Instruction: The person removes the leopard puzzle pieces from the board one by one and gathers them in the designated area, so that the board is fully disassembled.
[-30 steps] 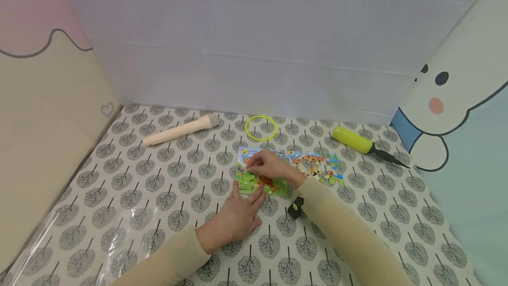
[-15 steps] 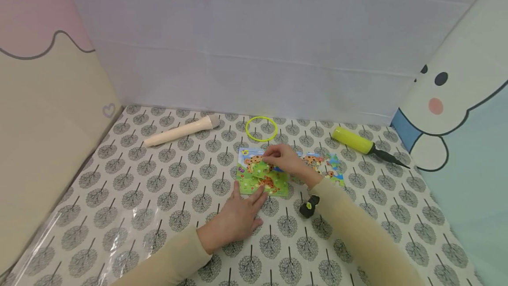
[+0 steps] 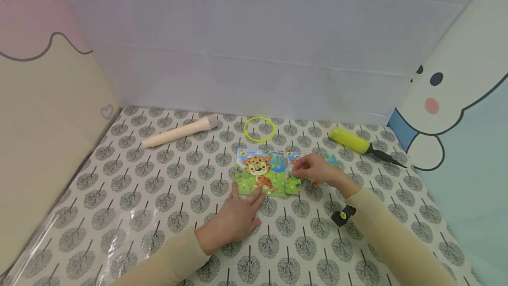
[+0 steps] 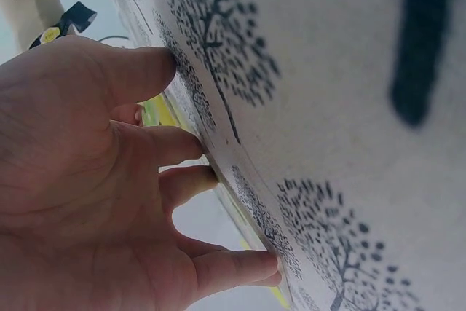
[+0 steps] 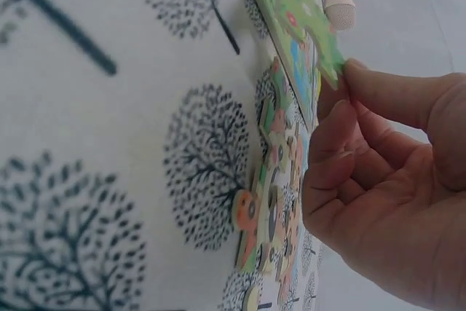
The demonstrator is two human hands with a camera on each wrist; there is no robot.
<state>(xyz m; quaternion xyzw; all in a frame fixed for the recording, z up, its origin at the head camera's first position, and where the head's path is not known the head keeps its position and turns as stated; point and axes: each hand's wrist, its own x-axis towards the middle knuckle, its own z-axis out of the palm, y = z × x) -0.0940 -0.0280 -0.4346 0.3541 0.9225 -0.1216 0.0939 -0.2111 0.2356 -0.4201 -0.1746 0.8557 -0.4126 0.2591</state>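
A puzzle board with a leopard cub picture lies flat in the head view. My left hand rests along its near edge with fingers spread, fingertips touching it; the left wrist view shows these fingers fairly straight at the edge. Just right of the board, my right hand pinches a green puzzle piece between thumb and fingers. That piece appears tilted in the right wrist view. Several spotted puzzle pieces lie on the cloth beneath the right hand, which partly hides them in the head view.
A yellow ring lies behind the board. A pale microphone-shaped object lies at the back left, and a yellow-green hand pump with a black nozzle at the back right. Walls of sheeting stand around the tree-patterned cloth.
My right hand has lifted the green puzzle piece off the board and carried it right, over the loose pieces. More of the leopard picture is uncovered. My left hand has stayed at the board's near edge.
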